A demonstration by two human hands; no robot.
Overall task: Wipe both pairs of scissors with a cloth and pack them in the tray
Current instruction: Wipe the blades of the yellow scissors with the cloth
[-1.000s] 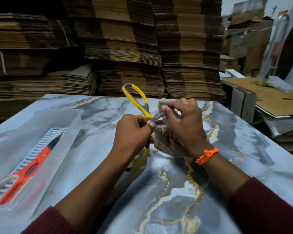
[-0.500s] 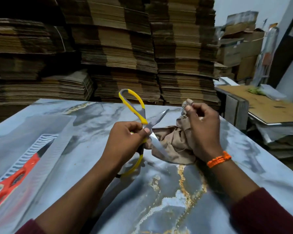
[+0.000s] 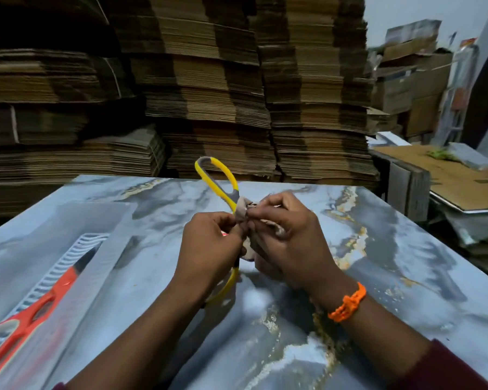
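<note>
My left hand [image 3: 209, 246] grips the yellow-handled scissors [image 3: 223, 181] near the pivot, above the middle of the marble-patterned table [image 3: 392, 263]. One yellow loop sticks up past my fingers and the other shows below my wrist. My right hand [image 3: 288, 237] presses a beige cloth [image 3: 241, 211] around the blades, which are hidden by the cloth and both hands. The orange-handled scissors [image 3: 31, 311] lie in the clear plastic tray [image 3: 76, 220] at the left, blades pointing away from me.
Tall stacks of flattened cardboard [image 3: 209, 94] stand right behind the table's far edge. At the right a lower surface with cardboard sheets [image 3: 448, 181] sits beside the table.
My right hand has come back from the right with the cloth and closed it over the scissor blades, which were bare half a second ago. My left hand keeps its hold.
</note>
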